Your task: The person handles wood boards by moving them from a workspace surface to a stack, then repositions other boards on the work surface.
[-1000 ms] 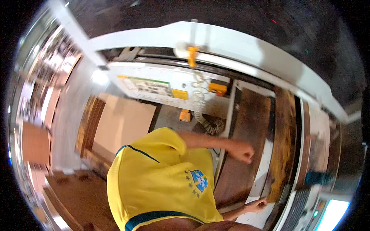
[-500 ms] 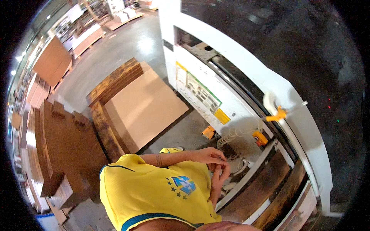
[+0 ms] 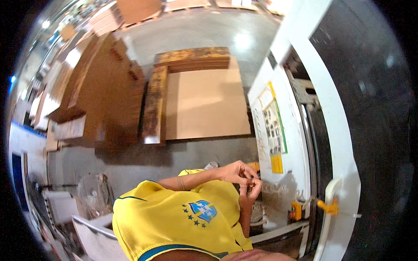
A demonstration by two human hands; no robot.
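Note:
In front of the yellow shirt [image 3: 174, 217] my two hands meet, fingertips close together. My left hand [image 3: 236, 172], with thin bands on its wrist, reaches in from the left, its fingers bent into a pinch. Just below it my right hand [image 3: 250, 190] is closed too, fingers curled up toward the left fingertips. A tiny dark spot shows between the fingertips; what it is cannot be made out. Both hands are nearest to the white machine panel [image 3: 265, 126] on the right and touch neither it nor the cardboard sheets [image 3: 209, 104] ahead.
Cardboard lies on a low stack with dark-stained boards [image 3: 154, 104]. A tall brown cardboard stack [image 3: 109, 95] stands left. On the right are the white machine frame [image 3: 344, 130], a white handle [image 3: 327, 217] with a yellow clamp [image 3: 329, 206], a yellow switch box [image 3: 296, 212] and a coiled hose [image 3: 272, 188].
My view has turned left, so the cardboard stacks and machine appear rotated and shifted right. My hands stay together in front of the shirt, nearly unchanged.

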